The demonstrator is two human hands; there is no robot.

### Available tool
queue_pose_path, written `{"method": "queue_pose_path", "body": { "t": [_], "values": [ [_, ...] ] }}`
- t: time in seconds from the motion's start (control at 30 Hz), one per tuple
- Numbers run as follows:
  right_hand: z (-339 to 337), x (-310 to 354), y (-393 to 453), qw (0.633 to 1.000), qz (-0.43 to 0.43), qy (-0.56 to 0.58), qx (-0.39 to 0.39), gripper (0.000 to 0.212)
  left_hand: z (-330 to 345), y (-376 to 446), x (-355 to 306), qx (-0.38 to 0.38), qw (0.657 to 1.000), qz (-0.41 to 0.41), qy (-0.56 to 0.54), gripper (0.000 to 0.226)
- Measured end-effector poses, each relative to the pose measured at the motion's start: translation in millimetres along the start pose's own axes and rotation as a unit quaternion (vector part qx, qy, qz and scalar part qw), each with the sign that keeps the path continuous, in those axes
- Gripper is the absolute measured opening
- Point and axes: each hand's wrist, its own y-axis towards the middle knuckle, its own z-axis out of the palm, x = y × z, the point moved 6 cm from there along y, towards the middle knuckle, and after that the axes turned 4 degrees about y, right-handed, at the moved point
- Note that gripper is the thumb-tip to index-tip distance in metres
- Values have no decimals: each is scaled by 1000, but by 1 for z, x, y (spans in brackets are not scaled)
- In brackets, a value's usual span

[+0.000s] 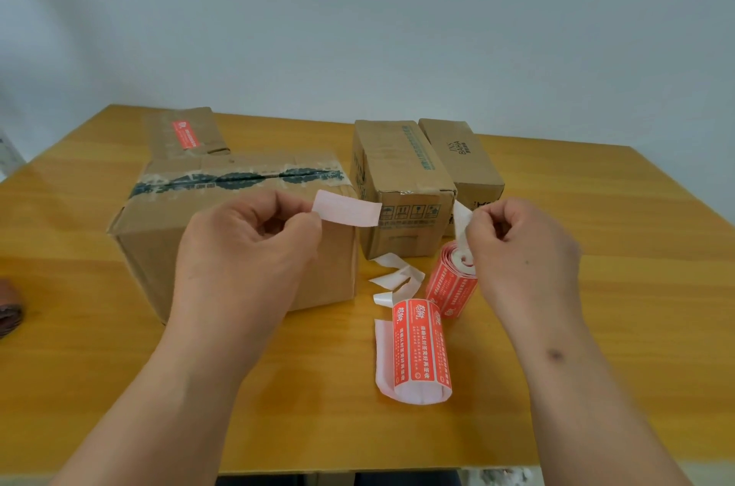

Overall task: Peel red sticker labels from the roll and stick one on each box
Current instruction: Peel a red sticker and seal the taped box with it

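My left hand (254,243) pinches a peeled sticker (347,212) by its left end, pale back side toward me, in the air over the large taped box (222,223). My right hand (525,251) pinches the white backing strip (461,221) that rises from a red label roll (451,282) hanging tilted beneath it. A second red label roll (421,350) lies on the table in front. A flat box (181,135) at the back left carries a red sticker (186,134). Two plain boxes, a middle box (401,183) and a right box (463,163), stand side by side at the back right.
Curled white backing scraps (397,277) lie between the large box and the rolls. The yellow wooden table (616,286) ends at a near edge close to my body. A brown object (10,306) sits at the left edge. A plain wall stands behind.
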Motion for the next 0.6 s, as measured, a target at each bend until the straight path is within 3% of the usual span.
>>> {"method": "queue_pose_path", "body": {
  "t": [0.17,0.27,0.47,0.57,0.6],
  "values": [
    [23,12,-2,995,-43,-35,86,22,-4,3,-3,0,1000,27,-5,16],
    [30,13,-2,995,-42,-41,83,16,-2,3,-4,12,998,64,6,15],
    [30,21,-4,992,-81,-49,78,29,0,-4,-17,-22,979,183,89,33],
    [31,20,-5,992,-87,-24,87,10,-2,-7,-17,-46,961,247,120,26],
    [30,20,-6,993,-80,0,91,14,-2,-8,-18,-55,952,269,136,20]
  ]
}}
